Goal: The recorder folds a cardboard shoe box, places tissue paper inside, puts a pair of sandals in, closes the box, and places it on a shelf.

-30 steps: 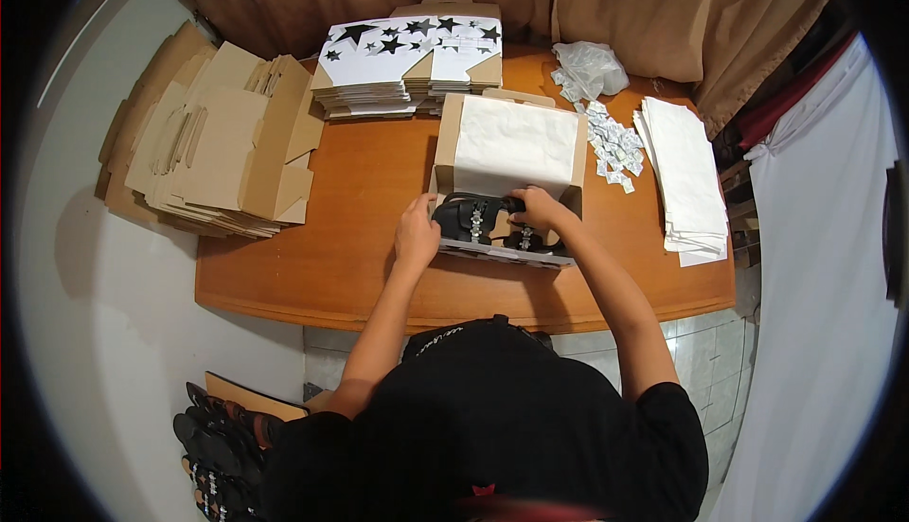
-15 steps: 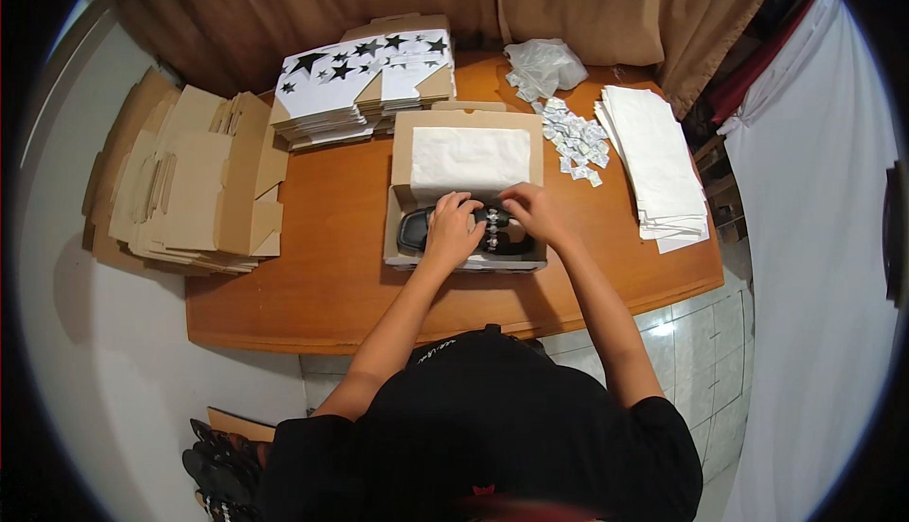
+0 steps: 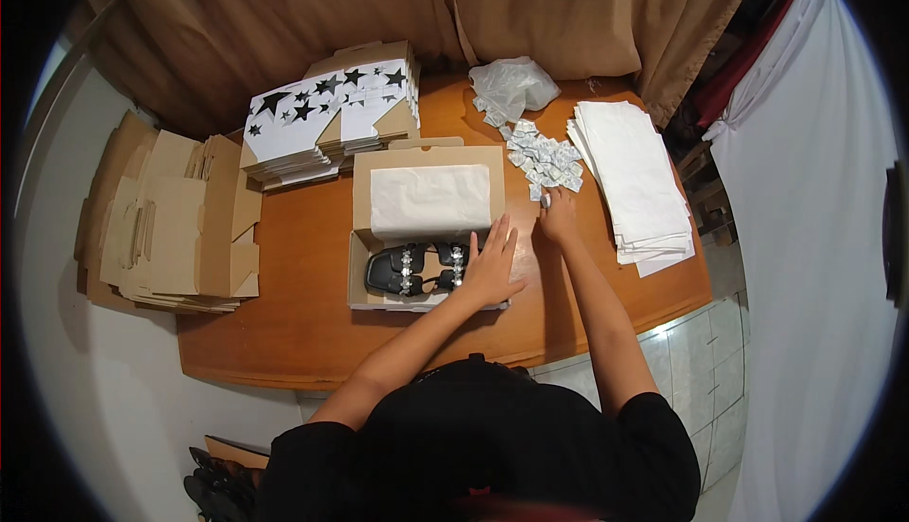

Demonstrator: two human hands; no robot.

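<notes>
Black sandals with two bands of glittering stones lie inside the open box, partly covered at their right end by the left hand. That left hand spreads flat across the box's right end, fingers extended and gripping nothing. Well apart from it, right of the box, the right hand bends its fingers down at the near edge of a scatter of small pale packets; one packet shows at its fingertips, though I cannot tell whether it is pinched. Behind the sandals, the box's raised lid has white paper against its inner face. Beyond the box to the right sits a clear plastic bag; farther right lies a pile of white sheets. Left of the box, on the wooden tabletop, are star-printed cartons and, farther out, plain brown cardboard.
</notes>
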